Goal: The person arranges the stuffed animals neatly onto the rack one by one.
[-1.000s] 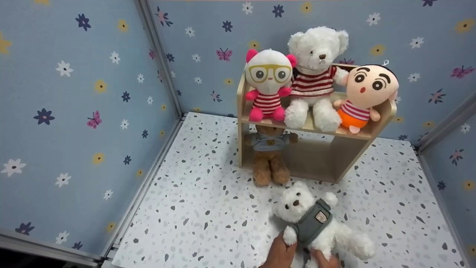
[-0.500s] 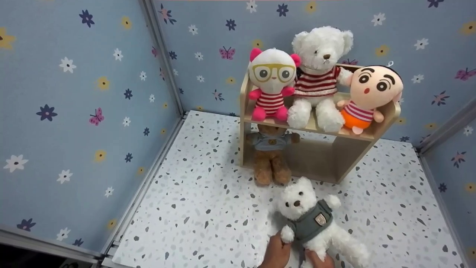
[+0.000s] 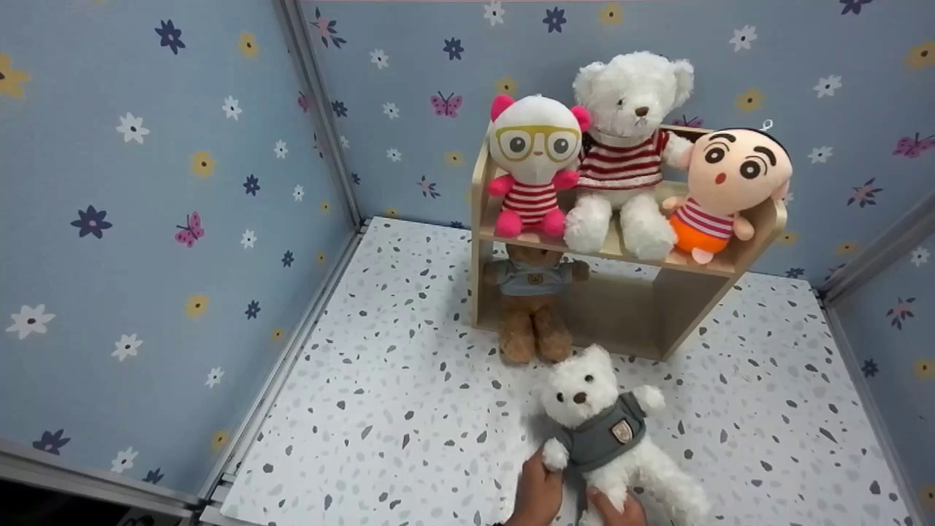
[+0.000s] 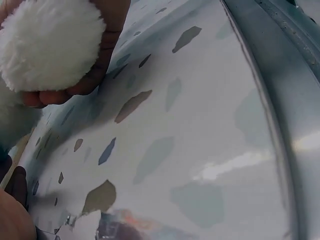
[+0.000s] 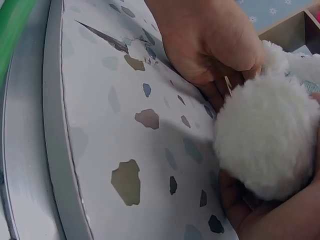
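Note:
A white teddy bear (image 3: 581, 387) in a dark grey-green top (image 3: 603, 438) slants over the speckled surface, head to the upper left and face up. My left hand (image 3: 539, 493) grips its paw (image 3: 555, 454) on the left side, thumb along the fur. With my right hand (image 3: 617, 508) I hold the nearer leg, thumb on top. The round foot (image 4: 50, 45) rests in the curled fingers of my right hand (image 4: 107, 35) in the left wrist view. In the right wrist view that foot (image 5: 267, 137) hides part of both hands. The other leg (image 3: 676, 489) sticks out freely.
A wooden shelf (image 3: 752, 226) stands behind the bear. On top sit a pink-eared panda plush (image 3: 537, 153), a white bear in a striped sweater (image 3: 621, 161) and a boy doll (image 3: 730, 183). A brown bear (image 3: 537, 321) sits below. Flowered panels (image 3: 146, 277) enclose the surface.
The white teddy bear and both hands have shifted a little to the left, and its body has turned slightly more upright. The grips stay the same. The toys on the shelf have not moved.

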The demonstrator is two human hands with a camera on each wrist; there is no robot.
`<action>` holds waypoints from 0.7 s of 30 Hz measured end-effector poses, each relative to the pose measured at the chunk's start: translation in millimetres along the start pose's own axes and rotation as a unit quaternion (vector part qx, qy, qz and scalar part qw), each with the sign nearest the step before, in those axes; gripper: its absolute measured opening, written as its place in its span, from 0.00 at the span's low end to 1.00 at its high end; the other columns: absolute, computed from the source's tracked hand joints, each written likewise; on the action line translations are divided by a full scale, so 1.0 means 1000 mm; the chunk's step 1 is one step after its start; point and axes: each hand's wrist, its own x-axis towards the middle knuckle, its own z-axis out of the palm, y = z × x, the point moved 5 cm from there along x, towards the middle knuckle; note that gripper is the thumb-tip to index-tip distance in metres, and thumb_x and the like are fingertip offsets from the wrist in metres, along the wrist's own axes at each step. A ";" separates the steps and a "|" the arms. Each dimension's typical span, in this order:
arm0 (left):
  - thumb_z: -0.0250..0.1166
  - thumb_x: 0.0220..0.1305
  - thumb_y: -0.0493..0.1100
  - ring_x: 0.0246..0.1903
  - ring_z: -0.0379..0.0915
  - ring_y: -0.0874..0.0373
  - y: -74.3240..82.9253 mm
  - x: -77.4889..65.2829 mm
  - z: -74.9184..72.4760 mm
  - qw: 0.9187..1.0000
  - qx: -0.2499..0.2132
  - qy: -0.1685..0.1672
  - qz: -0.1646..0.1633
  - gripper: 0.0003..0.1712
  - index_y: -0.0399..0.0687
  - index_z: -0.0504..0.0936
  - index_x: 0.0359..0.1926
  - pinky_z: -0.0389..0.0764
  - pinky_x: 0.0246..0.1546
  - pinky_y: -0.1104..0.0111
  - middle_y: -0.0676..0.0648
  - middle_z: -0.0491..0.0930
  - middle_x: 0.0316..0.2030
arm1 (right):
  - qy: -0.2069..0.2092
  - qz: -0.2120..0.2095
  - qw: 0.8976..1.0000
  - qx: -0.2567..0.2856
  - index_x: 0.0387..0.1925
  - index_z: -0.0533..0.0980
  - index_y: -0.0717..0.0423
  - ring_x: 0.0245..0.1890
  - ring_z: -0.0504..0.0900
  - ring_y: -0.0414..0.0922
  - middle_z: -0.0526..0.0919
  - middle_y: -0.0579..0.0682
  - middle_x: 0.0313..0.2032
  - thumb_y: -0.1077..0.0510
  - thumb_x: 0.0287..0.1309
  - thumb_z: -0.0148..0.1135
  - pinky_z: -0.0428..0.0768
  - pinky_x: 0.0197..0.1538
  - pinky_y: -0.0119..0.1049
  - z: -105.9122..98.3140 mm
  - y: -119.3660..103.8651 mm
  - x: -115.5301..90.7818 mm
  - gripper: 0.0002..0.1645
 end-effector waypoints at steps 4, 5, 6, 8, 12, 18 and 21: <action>0.55 0.76 0.44 0.61 0.79 0.46 0.000 0.001 -0.002 1.000 -0.010 0.015 -0.013 0.16 0.48 0.82 0.59 0.80 0.60 0.51 0.43 0.84 0.58 | -0.015 -0.001 1.000 -0.005 0.41 0.81 0.65 0.25 0.81 0.43 0.83 0.47 0.25 0.38 0.60 0.67 0.81 0.35 0.44 0.003 -0.003 -0.004 0.31; 0.55 0.76 0.44 0.60 0.80 0.47 0.001 0.002 -0.003 1.000 -0.013 0.020 -0.015 0.16 0.48 0.81 0.59 0.80 0.60 0.52 0.44 0.84 0.58 | -0.017 -0.001 1.000 -0.002 0.41 0.81 0.64 0.25 0.81 0.43 0.83 0.47 0.24 0.38 0.61 0.66 0.81 0.34 0.44 0.003 -0.004 -0.004 0.30; 0.56 0.76 0.43 0.58 0.81 0.49 0.001 0.002 -0.003 0.999 -0.014 0.026 -0.014 0.16 0.48 0.82 0.58 0.81 0.58 0.53 0.45 0.85 0.56 | -0.019 0.000 1.000 0.002 0.41 0.81 0.63 0.24 0.81 0.43 0.83 0.47 0.23 0.37 0.61 0.66 0.81 0.33 0.43 0.003 -0.004 -0.005 0.31; 0.56 0.75 0.42 0.51 0.82 0.54 0.001 0.003 -0.004 0.999 -0.024 0.030 -0.019 0.15 0.47 0.82 0.56 0.82 0.54 0.58 0.47 0.86 0.49 | -0.023 0.001 1.000 0.010 0.40 0.81 0.62 0.23 0.81 0.43 0.82 0.46 0.22 0.36 0.61 0.66 0.80 0.32 0.41 0.004 -0.005 -0.007 0.31; 0.58 0.73 0.41 0.40 0.78 0.62 0.001 0.004 -0.006 0.997 -0.056 0.026 -0.037 0.13 0.47 0.81 0.54 0.78 0.44 0.66 0.51 0.82 0.36 | -0.039 0.002 0.999 0.025 0.44 0.81 0.62 0.24 0.80 0.43 0.81 0.46 0.22 0.34 0.62 0.64 0.80 0.32 0.41 0.006 -0.007 -0.008 0.34; 0.57 0.76 0.45 0.44 0.77 0.61 0.000 0.008 -0.009 0.994 -0.084 0.014 -0.065 0.12 0.46 0.80 0.52 0.78 0.48 0.63 0.52 0.83 0.42 | -0.049 -0.018 0.998 0.026 0.50 0.79 0.64 0.26 0.81 0.45 0.83 0.47 0.25 0.33 0.67 0.59 0.80 0.35 0.46 0.008 -0.008 -0.006 0.37; 0.56 0.76 0.44 0.48 0.77 0.59 -0.003 0.009 -0.009 0.990 -0.109 0.006 -0.085 0.14 0.43 0.79 0.55 0.79 0.53 0.60 0.49 0.83 0.46 | -0.046 -0.014 0.999 0.022 0.48 0.79 0.63 0.26 0.80 0.45 0.82 0.48 0.26 0.30 0.64 0.60 0.79 0.36 0.47 0.008 -0.007 -0.005 0.39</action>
